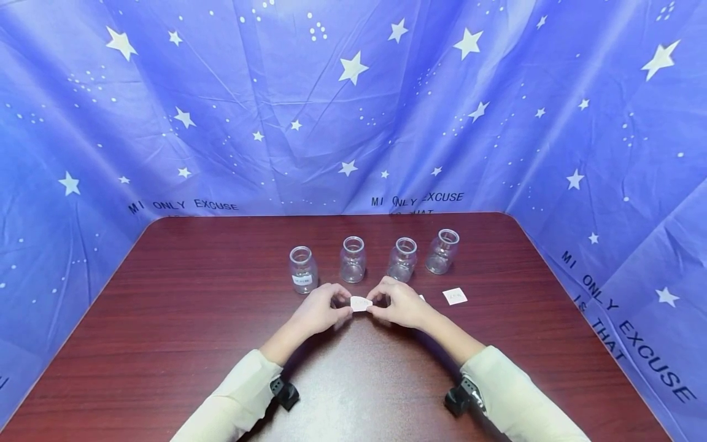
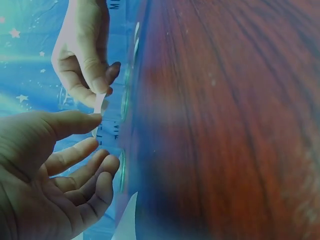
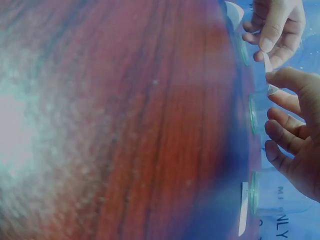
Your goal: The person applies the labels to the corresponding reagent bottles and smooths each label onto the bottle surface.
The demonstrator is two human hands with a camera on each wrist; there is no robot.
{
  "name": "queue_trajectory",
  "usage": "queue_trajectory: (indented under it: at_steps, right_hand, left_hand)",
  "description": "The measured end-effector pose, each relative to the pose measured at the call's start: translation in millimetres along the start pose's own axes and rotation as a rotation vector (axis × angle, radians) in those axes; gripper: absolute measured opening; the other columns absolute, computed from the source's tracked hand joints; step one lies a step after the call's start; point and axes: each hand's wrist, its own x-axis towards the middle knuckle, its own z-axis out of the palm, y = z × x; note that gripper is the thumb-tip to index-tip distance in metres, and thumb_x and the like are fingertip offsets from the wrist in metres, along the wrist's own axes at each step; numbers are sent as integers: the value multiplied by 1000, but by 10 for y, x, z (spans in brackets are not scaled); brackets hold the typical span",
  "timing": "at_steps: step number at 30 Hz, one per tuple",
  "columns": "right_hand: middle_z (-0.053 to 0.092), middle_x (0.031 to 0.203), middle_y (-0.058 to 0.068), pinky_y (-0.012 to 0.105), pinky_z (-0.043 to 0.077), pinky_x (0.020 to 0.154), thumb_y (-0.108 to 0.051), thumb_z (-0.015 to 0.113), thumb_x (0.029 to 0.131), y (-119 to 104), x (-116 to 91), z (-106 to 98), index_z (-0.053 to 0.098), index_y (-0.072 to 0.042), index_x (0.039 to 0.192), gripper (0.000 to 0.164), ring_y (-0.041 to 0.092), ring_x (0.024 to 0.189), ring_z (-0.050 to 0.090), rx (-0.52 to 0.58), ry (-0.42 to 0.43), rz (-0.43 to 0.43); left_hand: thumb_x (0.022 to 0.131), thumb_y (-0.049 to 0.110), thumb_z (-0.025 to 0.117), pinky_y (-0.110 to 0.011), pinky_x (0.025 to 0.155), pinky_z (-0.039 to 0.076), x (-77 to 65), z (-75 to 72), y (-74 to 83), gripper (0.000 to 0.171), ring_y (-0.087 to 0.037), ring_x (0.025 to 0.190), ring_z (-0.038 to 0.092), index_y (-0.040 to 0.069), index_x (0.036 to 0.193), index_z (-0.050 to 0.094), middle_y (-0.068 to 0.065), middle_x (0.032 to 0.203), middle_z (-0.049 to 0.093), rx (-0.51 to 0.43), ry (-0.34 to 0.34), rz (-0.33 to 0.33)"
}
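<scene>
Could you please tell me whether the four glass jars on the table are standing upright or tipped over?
Upright. All four glass jars stand on their bases on the table, open mouths up, no lids on.

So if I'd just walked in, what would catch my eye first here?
Probably the two hands meeting at the middle of the dark red table: the left hand and right hand both pinch a small white sticker. Just behind them stands a row of four glass jars, and a blue star-print cloth hangs all round.
</scene>
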Motion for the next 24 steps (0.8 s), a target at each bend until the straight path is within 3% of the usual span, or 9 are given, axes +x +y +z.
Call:
queue_trajectory:
  at_steps: [9,17,24]
  right_hand:
    - [57,82,-2,16,42,58,-19,74,77,2,6,-47,68,-14,88,13,13,66,54,10,57,-8]
    - [57,82,-2,16,42,59,-19,74,77,-4,-5,-52,69,-14,89,13,13,68,54,26,54,10]
    - [58,83,-2,17,42,60,-19,74,78,-5,-8,-49,69,-14,89,13,15,69,54,34,64,2]
  left_hand:
    - [85,17,65,-19,63,47,-18,-4,10,10,-5,64,58,8,88,68,-1,77,67,-144,-17,-62]
    - [88,11,60,-36,53,54,-39,-11,36,16,-31,61,66,-3,91,66,-20,79,68,-340,-95,-102]
    - [88,10,59,-36,51,53,-25,24,15,16,-27,58,65,-4,91,65,-20,77,68,-350,-94,-104]
